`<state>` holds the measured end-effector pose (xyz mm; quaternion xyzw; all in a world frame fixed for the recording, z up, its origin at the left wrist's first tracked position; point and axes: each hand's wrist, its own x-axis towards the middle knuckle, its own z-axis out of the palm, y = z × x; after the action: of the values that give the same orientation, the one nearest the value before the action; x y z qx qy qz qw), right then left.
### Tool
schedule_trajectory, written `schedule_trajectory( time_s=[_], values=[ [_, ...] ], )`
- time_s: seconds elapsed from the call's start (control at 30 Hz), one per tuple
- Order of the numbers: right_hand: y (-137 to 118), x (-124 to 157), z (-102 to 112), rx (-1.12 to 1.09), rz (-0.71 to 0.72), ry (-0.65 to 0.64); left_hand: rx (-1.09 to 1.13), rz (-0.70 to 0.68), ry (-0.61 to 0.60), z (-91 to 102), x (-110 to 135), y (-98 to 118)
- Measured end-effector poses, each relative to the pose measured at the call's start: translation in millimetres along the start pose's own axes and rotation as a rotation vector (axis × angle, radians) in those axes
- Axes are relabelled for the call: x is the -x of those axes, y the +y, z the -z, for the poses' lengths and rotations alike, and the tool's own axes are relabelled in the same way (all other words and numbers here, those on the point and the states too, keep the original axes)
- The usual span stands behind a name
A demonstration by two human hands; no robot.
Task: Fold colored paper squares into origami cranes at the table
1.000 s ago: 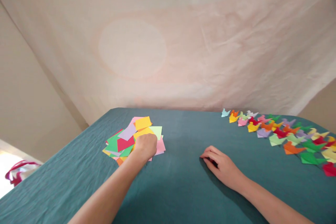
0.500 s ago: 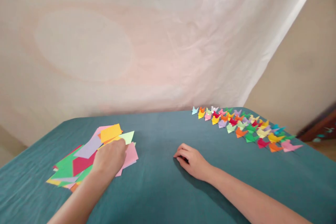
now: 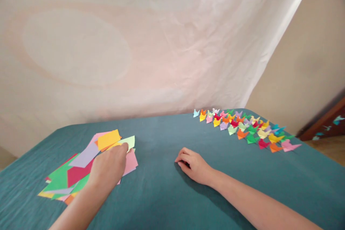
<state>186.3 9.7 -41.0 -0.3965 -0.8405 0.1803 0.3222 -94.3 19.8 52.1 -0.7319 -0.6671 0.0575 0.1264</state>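
Colourful paper sheets lie in a loose, overlapping pile (image 3: 81, 172) on the left of the table. My left hand (image 3: 109, 161) reaches over this pile with its fingers closed at a pale green paper sheet (image 3: 130, 142); the fingertips are partly hidden behind the hand. Beside it lie a yellow-orange sheet (image 3: 108, 139) and a pink sheet (image 3: 131, 161). At the middle of the table my right hand (image 3: 195, 167) rests with curled fingers, thumb near the index finger, and nothing shows in it.
Several rows of small folded paper birds (image 3: 242, 126) stand at the back right, in many colours. A dark green cloth covers the table (image 3: 159, 201). Behind its far edge hangs a pale curtain (image 3: 161, 61). A brown wooden piece (image 3: 323, 122) shows at the far right.
The view has turned slightly right, so the pile and birds appear further left. My left hand stays at the pale green sheet, which shows a slightly different outline. My right hand keeps its pose.
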Motion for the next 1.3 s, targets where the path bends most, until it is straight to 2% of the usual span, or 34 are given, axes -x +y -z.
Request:
schedule_trajectory(
  time_s=[0.1,0.23,0.37,0.53,0.73,0.9,1.07,1.13,1.3],
  values=[
    [0,0,0,-0.005,-0.003,0.002,0.141,-0.059,0.068,5.2,3,7],
    [0,0,0,-0.017,0.002,0.005,0.375,-0.318,0.272,4.7,9,26],
    [-1,2,2,-0.037,-0.022,0.034,0.420,-0.523,0.366,-11.5,17,54],
    [1,4,2,-0.050,-0.076,0.124,0.415,-0.656,0.459,-35.0,24,76],
    [-5,5,4,-0.031,-0.032,0.174,0.457,-0.709,0.501,-41.0,27,81],
    [-15,5,6,0.053,0.107,0.069,0.472,-0.728,0.521,-39.7,28,84],
    [-8,3,2,0.101,0.154,-0.006,0.556,-0.765,0.527,-41.8,32,89],
    [-2,3,2,0.110,0.159,-0.012,0.631,-0.739,0.490,-44.6,33,90],
    [3,3,2,0.073,0.142,0.030,0.816,-0.543,0.341,-52.7,28,90]
  ],
)
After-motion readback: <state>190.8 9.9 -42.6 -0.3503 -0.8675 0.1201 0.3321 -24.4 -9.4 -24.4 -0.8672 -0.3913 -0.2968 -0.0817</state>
